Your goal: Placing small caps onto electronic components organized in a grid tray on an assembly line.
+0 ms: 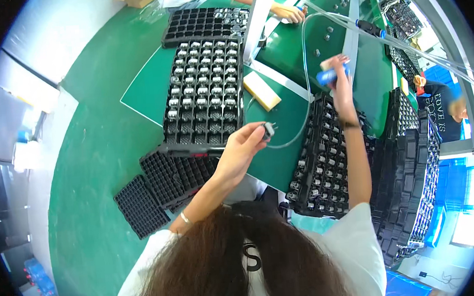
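My left hand [244, 148] pinches a small silver motor-like part [269, 130] with thin prongs, between thumb and fingertips. It is just right of the lower corner of a black tray [206, 136], whose pockets hold rows of similar metal parts [203, 79]; the nearest rows look different and darker. Farther off to the right, my right hand [341, 83] is closed round a blue object [327, 77] with a pale end, blurred, so its kind is unclear. Below that forearm lies another black tray [326, 161] filled with metal parts. A clear tube [304, 61] loops between my hands.
A yellow-white block [262, 91] lies on the green table between the trays. A metal frame post [258, 23] rises behind it. A co-worker's hand [292, 14] reaches in at the top. Stacked black trays [402, 186] stand right; more trays [141, 206] sit lower left.
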`<action>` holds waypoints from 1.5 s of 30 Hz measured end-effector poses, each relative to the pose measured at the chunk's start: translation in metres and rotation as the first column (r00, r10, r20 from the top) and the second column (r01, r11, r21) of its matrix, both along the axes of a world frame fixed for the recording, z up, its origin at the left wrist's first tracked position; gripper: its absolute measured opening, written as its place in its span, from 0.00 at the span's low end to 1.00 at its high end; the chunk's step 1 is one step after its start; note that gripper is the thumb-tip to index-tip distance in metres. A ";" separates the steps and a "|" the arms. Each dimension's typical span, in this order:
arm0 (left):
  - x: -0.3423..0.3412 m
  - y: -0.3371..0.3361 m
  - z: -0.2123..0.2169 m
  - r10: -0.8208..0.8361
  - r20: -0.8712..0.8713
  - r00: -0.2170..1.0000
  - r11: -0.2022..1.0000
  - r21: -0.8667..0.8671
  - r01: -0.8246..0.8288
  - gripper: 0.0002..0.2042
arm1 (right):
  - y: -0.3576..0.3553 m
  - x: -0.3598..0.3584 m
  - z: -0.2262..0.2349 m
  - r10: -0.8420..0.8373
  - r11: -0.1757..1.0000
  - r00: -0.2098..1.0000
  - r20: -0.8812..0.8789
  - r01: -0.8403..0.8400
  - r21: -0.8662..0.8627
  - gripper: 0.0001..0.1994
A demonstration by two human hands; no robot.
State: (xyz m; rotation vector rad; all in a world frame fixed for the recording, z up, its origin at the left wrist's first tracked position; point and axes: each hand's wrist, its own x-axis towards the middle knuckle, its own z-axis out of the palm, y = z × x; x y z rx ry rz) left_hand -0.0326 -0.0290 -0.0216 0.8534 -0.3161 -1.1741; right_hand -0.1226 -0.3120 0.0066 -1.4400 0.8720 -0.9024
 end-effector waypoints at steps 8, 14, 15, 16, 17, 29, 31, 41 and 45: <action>-0.022 -0.001 0.015 0.049 0.125 0.991 0.999 -0.021 -0.047 0.12 | 0.170 -0.030 0.018 0.327 0.944 0.920 0.218 -0.328 -0.032 0.16; -0.026 0.014 0.022 -0.022 0.214 0.977 0.999 -0.020 0.026 0.12 | 0.182 -0.042 0.020 0.264 0.948 0.915 0.305 -0.304 0.090 0.14; -0.027 0.017 0.026 -0.002 0.197 0.980 0.999 -0.031 0.008 0.13 | 0.180 -0.045 0.016 0.247 0.945 0.911 0.329 -0.302 0.127 0.15; -0.028 0.019 0.027 0.018 0.180 0.983 0.999 -0.042 -0.010 0.13 | 0.180 -0.045 0.014 0.208 0.936 0.910 0.359 -0.291 0.196 0.15; -0.028 0.020 0.026 0.042 0.157 0.987 0.997 -0.073 -0.031 0.13 | 0.179 -0.045 0.011 0.166 0.923 0.908 0.386 -0.281 0.264 0.15; -0.027 0.017 0.010 0.109 0.041 0.993 0.989 -0.104 -0.104 0.14 | 0.206 -0.040 0.001 0.172 0.923 0.923 0.344 -0.273 0.272 0.14; -0.028 0.017 0.008 0.128 0.021 0.992 0.987 -0.105 -0.125 0.15 | 0.208 -0.039 0.000 0.147 0.935 0.926 0.347 -0.245 0.257 0.14; -0.029 0.017 0.004 0.139 -0.017 0.990 0.987 -0.074 -0.139 0.17 | 0.211 -0.042 -0.009 0.155 0.939 0.937 0.315 -0.238 0.248 0.14; -0.029 0.018 0.001 0.118 0.039 0.992 0.989 -0.097 -0.114 0.16 | 0.213 -0.041 -0.011 0.200 0.943 0.944 0.262 -0.257 0.210 0.14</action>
